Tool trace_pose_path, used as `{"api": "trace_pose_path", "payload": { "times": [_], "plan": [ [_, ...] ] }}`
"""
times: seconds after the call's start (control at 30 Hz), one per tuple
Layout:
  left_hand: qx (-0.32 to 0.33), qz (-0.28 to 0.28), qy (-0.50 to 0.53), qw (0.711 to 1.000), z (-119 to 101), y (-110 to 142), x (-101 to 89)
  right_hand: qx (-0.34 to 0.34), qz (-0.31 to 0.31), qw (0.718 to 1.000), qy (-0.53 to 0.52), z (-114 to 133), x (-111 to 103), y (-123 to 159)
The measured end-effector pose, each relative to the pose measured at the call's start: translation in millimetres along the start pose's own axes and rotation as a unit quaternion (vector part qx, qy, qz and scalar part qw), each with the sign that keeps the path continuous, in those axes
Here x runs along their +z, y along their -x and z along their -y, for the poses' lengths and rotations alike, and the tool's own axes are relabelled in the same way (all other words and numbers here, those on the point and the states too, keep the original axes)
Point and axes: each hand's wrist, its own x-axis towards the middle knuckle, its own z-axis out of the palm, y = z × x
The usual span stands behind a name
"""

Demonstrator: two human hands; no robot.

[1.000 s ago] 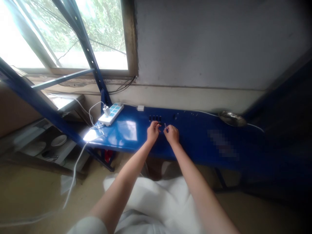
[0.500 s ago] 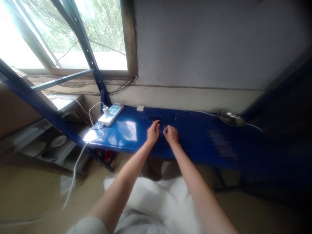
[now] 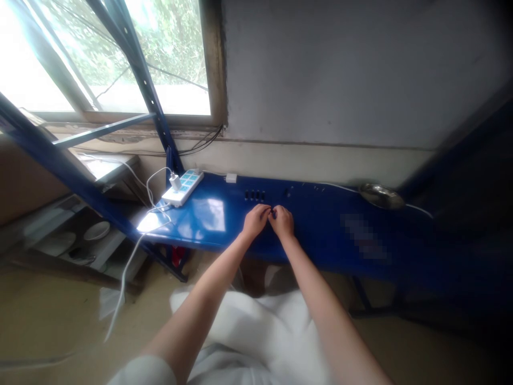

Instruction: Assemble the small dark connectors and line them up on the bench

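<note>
Left hand (image 3: 255, 222): fingers curled, tips on the small dark piece (image 3: 273, 213).
Right hand (image 3: 282, 222): fingers pinched shut on it too; too small to identify.
Piece: between my fingertips, just below the black slots (image 3: 255, 195) in the blue desk (image 3: 224, 240).

A blue metal bench (image 3: 320, 235) runs along the wall. A white power strip (image 3: 182, 187) lies at its left end, with a white plug (image 3: 231, 178) just right of it, then a row of small dark pieces (image 3: 252, 195). Farther right of the strip sits a steel dish (image 3: 381, 195) beside a white cord (image 3: 340, 186).
</note>
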Motion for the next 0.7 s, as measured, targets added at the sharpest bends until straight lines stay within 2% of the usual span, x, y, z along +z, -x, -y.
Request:
{"api": "trace_pose_path", "payload": {
  "times": [0.17, 0.27, 0.37, 0.47, 0.57, 0.7],
  "plan": [
    [0.001, 0.001, -0.004, 1.000, -0.9, -0.4, 0.2, -0.006, 0.017, 1.000, 0.006, 4.9, -3.4, -0.1],
    [-0.032, -0.042, 0.026, 0.998, 1.3, -1.7, 0.5, 0.000, 0.020, 1.000, -0.014, 3.3, -3.0, -1.5],
    [-0.108, -0.096, 0.089, 0.986, 4.8, -3.9, -0.7, 0.057, 0.037, 0.996, -0.054, -3.9, 0.6, -7.2],
    [-0.176, -0.114, 0.152, 0.966, 7.3, -6.0, -3.0, 0.134, 0.066, 0.985, -0.090, -11.5, 6.9, -19.4],
    [-0.202, -0.113, 0.186, 0.955, 7.9, -6.8, -4.5, 0.156, 0.093, 0.979, -0.089, -13.9, 14.4, -36.4],
    [-0.206, -0.106, 0.187, 0.955, 8.4, -5.9, -4.2, 0.164, 0.121, 0.978, -0.051, -10.7, 23.2, -58.5]
  ]
}}
